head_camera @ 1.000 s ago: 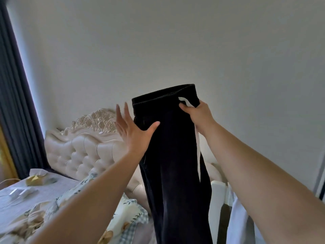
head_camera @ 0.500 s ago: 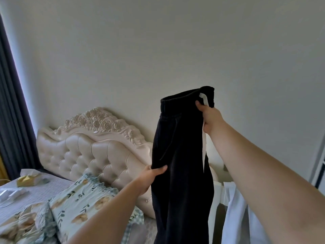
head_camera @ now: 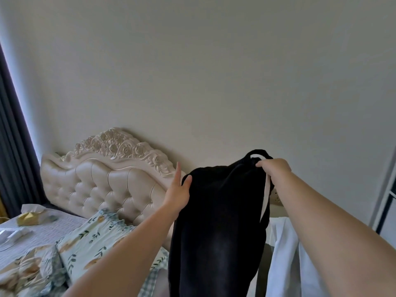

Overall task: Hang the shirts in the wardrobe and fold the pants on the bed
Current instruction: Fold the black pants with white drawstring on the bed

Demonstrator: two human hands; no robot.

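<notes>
right of the bed (head_camera: 53,224), pants (head_camera: 218,221) hang aloft: soft, limp, probably light. right grip (head_camera: 274,168) pinches their waist; left grip (head_camera: 179,189) spread, thumb on the left edge. waist corners look the best hold.

The pants (head_camera: 216,221) hang near the middle, between the left hand (head_camera: 177,191), which touches their upper left edge, and the right hand (head_camera: 273,168), which grips their top right corner. Behind them the headboard (head_camera: 102,181) stands against the far wall (head_camera: 214,82). On the bed (head_camera: 32,234), to the left, a pillow (head_camera: 94,239) lies before the headboard and a tissue pack (head_camera: 30,215) farther left. A cloth (head_camera: 285,254) hangs just right of the pants.
</notes>
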